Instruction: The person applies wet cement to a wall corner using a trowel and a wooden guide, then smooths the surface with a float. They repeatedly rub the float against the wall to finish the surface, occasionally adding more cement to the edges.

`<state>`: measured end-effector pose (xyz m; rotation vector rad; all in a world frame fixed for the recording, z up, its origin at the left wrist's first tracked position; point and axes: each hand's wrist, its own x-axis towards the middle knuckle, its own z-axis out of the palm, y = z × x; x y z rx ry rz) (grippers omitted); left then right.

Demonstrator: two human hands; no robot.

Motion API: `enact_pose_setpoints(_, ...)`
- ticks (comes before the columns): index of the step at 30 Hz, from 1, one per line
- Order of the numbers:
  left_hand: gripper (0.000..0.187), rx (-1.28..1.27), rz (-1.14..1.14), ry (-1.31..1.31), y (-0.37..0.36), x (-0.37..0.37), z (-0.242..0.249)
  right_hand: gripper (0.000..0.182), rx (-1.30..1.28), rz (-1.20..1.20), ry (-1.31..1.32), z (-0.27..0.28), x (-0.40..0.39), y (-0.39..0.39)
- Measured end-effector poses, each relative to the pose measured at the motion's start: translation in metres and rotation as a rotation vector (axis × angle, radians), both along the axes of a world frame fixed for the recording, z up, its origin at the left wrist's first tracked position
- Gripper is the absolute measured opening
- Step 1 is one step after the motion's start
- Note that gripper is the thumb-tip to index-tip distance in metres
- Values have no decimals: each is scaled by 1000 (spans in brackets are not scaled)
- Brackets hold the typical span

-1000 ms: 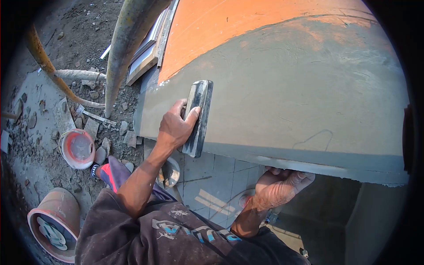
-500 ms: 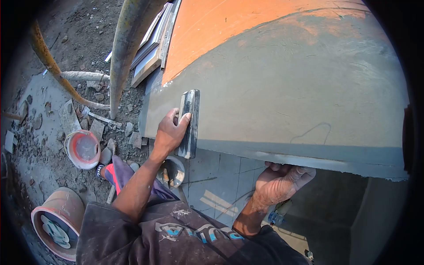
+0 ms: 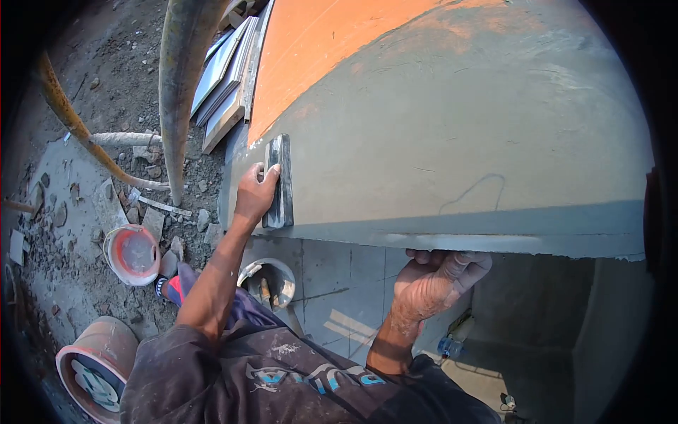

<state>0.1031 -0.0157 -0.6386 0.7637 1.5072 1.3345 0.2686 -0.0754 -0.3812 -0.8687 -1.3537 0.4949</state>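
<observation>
A long flat float [image 3: 279, 180] is in my left hand [image 3: 256, 193], its face against the grey plastered wall [image 3: 395, 155] near the wall's left end. The thumb and fingers are wrapped round its handle. My right hand [image 3: 441, 283] is at the wall's lower edge [image 3: 480, 244], fingertips tucked up under it with the fingers bent together. Whether it holds anything there is hidden by the edge. A pale strip runs along the edge above that hand. Orange paint [image 3: 318, 49] covers the upper left of the wall.
Pink bucket [image 3: 134, 254] and large tub [image 3: 99, 360] with sandals inside stand on rubble at left. Another bucket [image 3: 282, 283] with a tool is below my left forearm. Curved poles [image 3: 180, 85] rise at upper left, beside stacked panels [image 3: 226, 78]. A bottle [image 3: 450, 346] lies at lower right.
My left hand has moved left along the wall with the float. My right hand remains at the lower edge. The view has shifted slightly, showing more of the bucket below.
</observation>
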Motion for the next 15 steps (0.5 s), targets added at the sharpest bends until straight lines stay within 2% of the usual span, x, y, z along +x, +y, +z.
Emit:
enact_pose_setpoints(2, 53, 164, 186, 105, 46, 2, 22, 32, 12, 3, 30, 2, -4, 0)
enact_pose_setpoints(4, 50, 318, 71, 27, 30, -9, 123, 37, -17, -8, 112, 1, -6, -1)
enact_pose_setpoints(6, 44, 431, 38, -25, -10, 2, 165, 37, -1, 6, 92, -1, -2, -1)
enact_pose_setpoints(8, 45, 524, 27, -61, -52, 26, 136, 38, -4, 40, 84, -2, -2, 2)
enact_pose_setpoints(9, 45, 534, 38, 23, -68, 32, 115, 38, -16, 56, 83, 0, -1, 1)
enact_pose_setpoints(12, 44, 172, 37, -110, -73, 29, 69, 40, -28, 66, 140, -2, 0, 1)
enact_pose_setpoints(14, 42, 217, 135, 76, -20, 21, 53, 41, -23, 59, 166, -4, 0, 2)
enact_pose_setpoints(15, 42, 304, 120, 3, 7, 12, 76, 42, -21, 45, 162, -4, 0, 3)
